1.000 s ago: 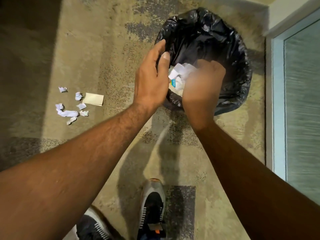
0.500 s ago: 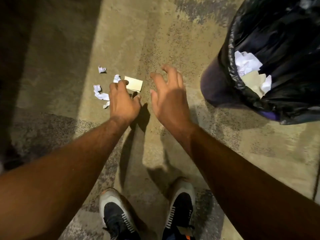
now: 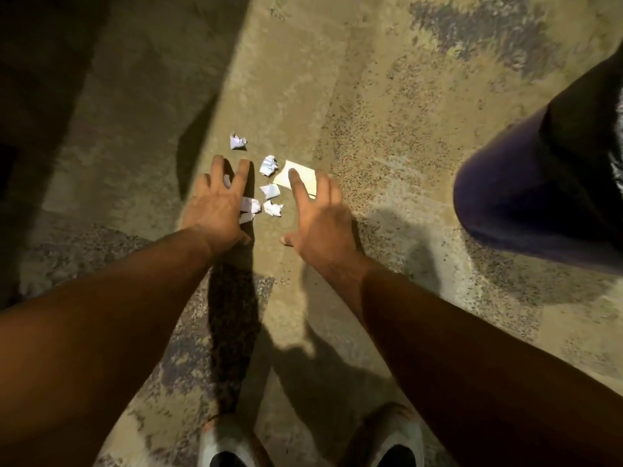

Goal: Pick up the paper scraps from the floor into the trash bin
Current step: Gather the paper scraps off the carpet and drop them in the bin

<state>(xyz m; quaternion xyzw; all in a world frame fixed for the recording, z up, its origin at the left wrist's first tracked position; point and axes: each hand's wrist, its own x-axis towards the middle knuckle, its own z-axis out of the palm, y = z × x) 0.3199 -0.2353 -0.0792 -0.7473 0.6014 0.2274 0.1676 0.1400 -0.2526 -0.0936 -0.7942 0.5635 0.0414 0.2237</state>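
Note:
Several crumpled white paper scraps [image 3: 268, 165] lie on the concrete floor between my hands, with one more scrap [image 3: 237, 141] a little farther off. A flat cream card [image 3: 307, 180] lies beside them. My left hand [image 3: 215, 205] reaches over the left scraps with fingers spread, partly covering some. My right hand [image 3: 318, 214] is spread over the card, its index finger lying across it. Neither hand holds anything. The trash bin [image 3: 526, 203] with its black liner stands at the right edge, only its dark side showing.
The mottled concrete floor [image 3: 387, 96] stretches ahead, with deep shadow on the left. My two shoes [image 3: 229, 446] stand at the bottom of the view.
Both hands left the bin, where they dropped paper, and moved left and down to the scraps on the floor. The view swung left, so the bin now sits at the right edge.

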